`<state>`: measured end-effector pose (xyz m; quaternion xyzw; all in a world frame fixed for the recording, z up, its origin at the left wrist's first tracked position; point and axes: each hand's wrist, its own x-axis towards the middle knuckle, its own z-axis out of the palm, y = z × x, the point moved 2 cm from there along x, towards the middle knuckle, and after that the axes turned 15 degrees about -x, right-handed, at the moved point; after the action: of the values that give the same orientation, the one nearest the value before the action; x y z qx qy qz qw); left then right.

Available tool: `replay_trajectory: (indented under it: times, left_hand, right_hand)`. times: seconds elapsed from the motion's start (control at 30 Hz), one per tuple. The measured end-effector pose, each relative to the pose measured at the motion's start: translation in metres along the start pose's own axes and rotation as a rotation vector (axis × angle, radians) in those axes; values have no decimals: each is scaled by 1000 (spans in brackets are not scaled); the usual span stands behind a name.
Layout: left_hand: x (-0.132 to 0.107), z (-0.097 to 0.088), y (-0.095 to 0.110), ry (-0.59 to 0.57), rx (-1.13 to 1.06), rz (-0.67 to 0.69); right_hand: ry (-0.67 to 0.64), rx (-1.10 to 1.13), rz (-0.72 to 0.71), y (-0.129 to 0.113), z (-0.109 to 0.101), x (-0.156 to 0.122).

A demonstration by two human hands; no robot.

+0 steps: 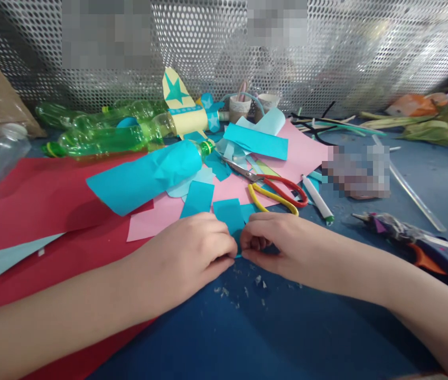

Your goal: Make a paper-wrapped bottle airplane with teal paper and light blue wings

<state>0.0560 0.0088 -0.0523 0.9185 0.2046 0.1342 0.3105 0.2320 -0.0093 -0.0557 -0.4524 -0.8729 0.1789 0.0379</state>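
Craft in close-up: a person's left hand point(192, 256) and right hand point(277, 240) meet at the middle of a blue table point(287, 338). The curled fingers point(224, 253) of each are pressed together, pinching the near edge of a small teal paper rectangle point(230, 214) that lies flat just beyond them. Its far end overlaps a pink paper sheet point(299, 153), which lies partly over a large red paper sheet point(29, 200) under the left forearm.

Behind the hands lies a green plastic bottle wrapped in teal paper point(148, 177), its neck pointing right. Bare green plastic bottles point(105, 137) lie farther back, beside a yellow paper fin with a teal star point(176, 100).

Scissors with red and yellow handles point(275, 190) rest at the pink sheet's edge, right of the rectangle, with a white marker with a green cap point(318, 198) just beside them. A dark glue gun with an orange trigger point(414, 240) lies near the right forearm. Pale paper shreds point(243, 287) dot the table in front of the hands. A perforated metal screen point(366, 53) stands along the table's far side.
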Motion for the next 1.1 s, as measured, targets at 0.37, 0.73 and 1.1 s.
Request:
replay_trajectory:
  times: [0.37, 0.73, 1.1]
  left_hand:
    - [1, 3, 0, 5, 8, -33]
    - [3, 1, 2, -24, 27, -136]
    - [1, 2, 0, -44, 50, -32]
  right_hand:
    - [29, 22, -145, 9, -3, -1]
    - [23, -31, -90, 5, 2, -2]
    - [14, -13, 65, -3, -1, 1]
